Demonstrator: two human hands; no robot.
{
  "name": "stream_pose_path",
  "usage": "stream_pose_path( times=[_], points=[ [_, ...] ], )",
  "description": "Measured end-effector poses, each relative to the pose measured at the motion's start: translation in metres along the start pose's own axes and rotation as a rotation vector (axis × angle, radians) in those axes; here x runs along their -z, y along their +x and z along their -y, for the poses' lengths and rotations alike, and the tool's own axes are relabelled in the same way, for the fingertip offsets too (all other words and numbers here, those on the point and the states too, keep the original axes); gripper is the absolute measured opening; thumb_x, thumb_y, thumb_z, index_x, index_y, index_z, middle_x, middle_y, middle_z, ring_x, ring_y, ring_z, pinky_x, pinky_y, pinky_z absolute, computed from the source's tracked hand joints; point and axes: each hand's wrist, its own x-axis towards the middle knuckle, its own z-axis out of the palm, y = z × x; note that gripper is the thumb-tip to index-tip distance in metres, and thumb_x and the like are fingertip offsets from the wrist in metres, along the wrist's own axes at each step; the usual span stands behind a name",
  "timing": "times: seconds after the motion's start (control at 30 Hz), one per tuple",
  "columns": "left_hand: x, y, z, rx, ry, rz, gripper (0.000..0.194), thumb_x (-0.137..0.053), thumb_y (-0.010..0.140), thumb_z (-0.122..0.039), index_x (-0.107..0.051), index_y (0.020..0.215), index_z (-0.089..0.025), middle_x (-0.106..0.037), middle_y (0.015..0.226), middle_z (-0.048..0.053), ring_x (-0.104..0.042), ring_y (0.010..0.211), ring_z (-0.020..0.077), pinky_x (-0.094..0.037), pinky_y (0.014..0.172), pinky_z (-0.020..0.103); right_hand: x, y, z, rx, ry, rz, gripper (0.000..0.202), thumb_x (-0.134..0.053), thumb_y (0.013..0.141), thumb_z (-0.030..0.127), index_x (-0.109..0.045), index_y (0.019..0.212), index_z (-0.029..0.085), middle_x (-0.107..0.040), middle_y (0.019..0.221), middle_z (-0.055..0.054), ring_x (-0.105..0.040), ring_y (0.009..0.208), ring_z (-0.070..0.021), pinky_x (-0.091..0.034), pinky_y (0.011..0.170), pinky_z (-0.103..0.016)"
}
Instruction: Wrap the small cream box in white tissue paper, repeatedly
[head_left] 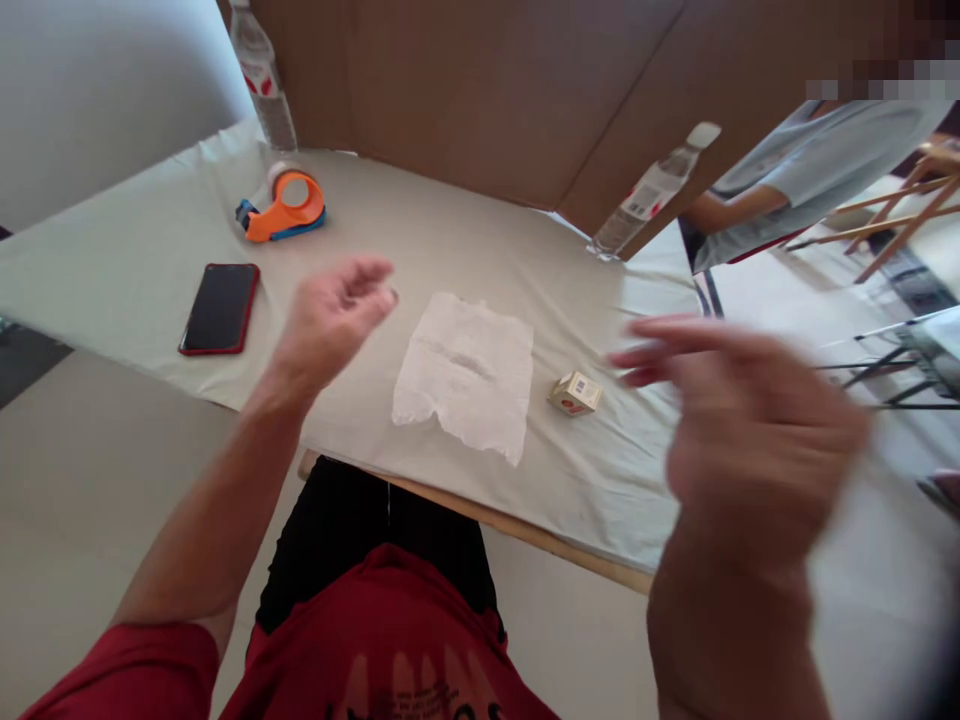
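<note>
A thin white tissue (465, 380) lies spread on the cloth-covered table, with a faint grey crease near its middle. Just right of it sits a small cream-coloured box (576, 393) with a red mark. My left hand (337, 310) is raised left of the tissue, its fingers curled but apart from the thumb, holding nothing. On the right, my right hand (750, 400) is in the air beyond the box, blurred by motion. Its fingers point left, and nothing shows in it. Neither hand touches the tissue or the box.
An orange and blue tape dispenser (289, 210) and a red-edged phone (220, 309) lie at the left. Two water bottles (264, 85) (652, 195) stand by a brown cardboard panel (465, 90). At the right is another person's arm (739, 208).
</note>
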Motion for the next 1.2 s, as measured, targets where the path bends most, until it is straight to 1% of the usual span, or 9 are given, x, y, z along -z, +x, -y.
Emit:
stream_pose_path(
  times=[0.07, 0.13, 0.3, 0.47, 0.6, 0.73, 0.83, 1.0, 1.2],
  points=[
    [-0.015, 0.006, 0.018, 0.121, 0.175, 0.165, 0.022, -0.065, 0.081, -0.027, -0.073, 0.099, -0.018, -0.07, 0.083, 0.002, -0.064, 0.079, 0.0164, -0.055, 0.077, 0.032, -0.013, 0.0, -0.015, -0.022, -0.15, 0.151, 0.025, -0.059, 0.097, 0.04, -0.072, 0.113, 0.027, -0.075, 0.106, -0.008, -0.071, 0.081, -0.0217, -0.057, 0.076, -0.041],
    [-0.028, 0.007, 0.033, 0.172, 0.266, 0.283, 0.019, -0.06, 0.081, -0.026, -0.074, 0.089, -0.017, -0.066, 0.071, 0.001, -0.061, 0.072, 0.0164, -0.052, 0.07, 0.03, -0.03, -0.002, -0.033, -0.073, -0.326, 0.338, 0.03, -0.056, 0.097, 0.04, -0.073, 0.117, 0.025, -0.077, 0.102, -0.008, -0.071, 0.08, -0.0229, -0.056, 0.076, -0.041],
    [-0.049, 0.013, 0.053, 0.193, 0.37, 0.361, 0.018, -0.057, 0.076, -0.028, -0.07, 0.07, -0.018, -0.065, 0.063, 0.001, -0.054, 0.061, 0.0146, -0.041, 0.057, 0.027, -0.06, -0.001, -0.067, -0.22, -0.536, 0.604, 0.039, -0.05, 0.099, 0.037, -0.067, 0.131, 0.025, -0.078, 0.096, -0.009, -0.071, 0.089, -0.0303, -0.05, 0.076, -0.041],
    [-0.059, 0.018, 0.058, 0.242, 0.415, 0.372, 0.019, -0.055, 0.075, -0.026, -0.062, 0.059, -0.019, -0.059, 0.056, 0.001, -0.05, 0.056, 0.0144, -0.036, 0.053, 0.028, -0.066, 0.0, -0.079, -0.173, -0.598, 0.545, 0.04, -0.049, 0.099, 0.038, -0.066, 0.132, 0.023, -0.074, 0.102, -0.014, -0.069, 0.088, -0.0292, -0.048, 0.077, -0.04],
    [-0.062, 0.016, 0.055, 0.289, 0.39, 0.418, 0.02, -0.055, 0.075, -0.024, -0.059, 0.056, -0.019, -0.054, 0.051, 0.0, -0.049, 0.054, 0.0144, -0.036, 0.053, 0.028, -0.068, 0.0, -0.088, -0.207, -0.591, 0.559, 0.04, -0.05, 0.099, 0.036, -0.066, 0.133, 0.023, -0.074, 0.094, -0.011, -0.068, 0.085, -0.0283, -0.048, 0.077, -0.039],
    [-0.063, 0.012, 0.054, 0.295, 0.376, 0.398, 0.02, -0.055, 0.074, -0.021, -0.057, 0.054, -0.019, -0.049, 0.049, -0.002, -0.044, 0.051, 0.0127, -0.033, 0.051, 0.027, -0.072, 0.003, -0.096, -0.21, -0.569, 0.549, 0.04, -0.05, 0.097, 0.032, -0.067, 0.132, 0.024, -0.075, 0.095, -0.011, -0.068, 0.087, -0.0278, -0.049, 0.08, -0.04],
    [-0.059, 0.009, 0.054, 0.336, 0.368, 0.376, 0.02, -0.054, 0.075, -0.022, -0.057, 0.056, -0.018, -0.044, 0.047, -0.003, -0.041, 0.051, 0.0121, -0.03, 0.051, 0.027, -0.076, 0.007, -0.099, -0.235, -0.575, 0.532, 0.045, -0.051, 0.096, 0.032, -0.062, 0.137, 0.021, -0.074, 0.098, -0.012, -0.069, 0.092, -0.0299, -0.05, 0.084, -0.042],
    [-0.043, 0.004, 0.055, 0.325, 0.381, 0.322, 0.019, -0.053, 0.075, -0.025, -0.057, 0.058, -0.017, -0.047, 0.053, -0.002, -0.042, 0.056, 0.0123, -0.031, 0.055, 0.028, -0.086, 0.015, -0.096, -0.255, -0.531, 0.551, 0.056, -0.047, 0.095, 0.034, -0.049, 0.148, 0.015, -0.073, 0.111, -0.016, -0.068, 0.1, -0.0324, -0.05, 0.088, -0.044],
    [-0.028, 0.0, 0.063, 0.317, 0.457, 0.306, 0.016, -0.054, 0.076, -0.024, -0.065, 0.068, -0.017, -0.057, 0.06, 0.0, -0.048, 0.061, 0.0148, -0.037, 0.062, 0.03, -0.097, 0.024, -0.089, -0.237, -0.524, 0.566, 0.054, -0.051, 0.093, 0.033, -0.05, 0.144, 0.018, -0.076, 0.1, -0.013, -0.069, 0.092, -0.0322, -0.05, 0.081, -0.042]
  ],
)
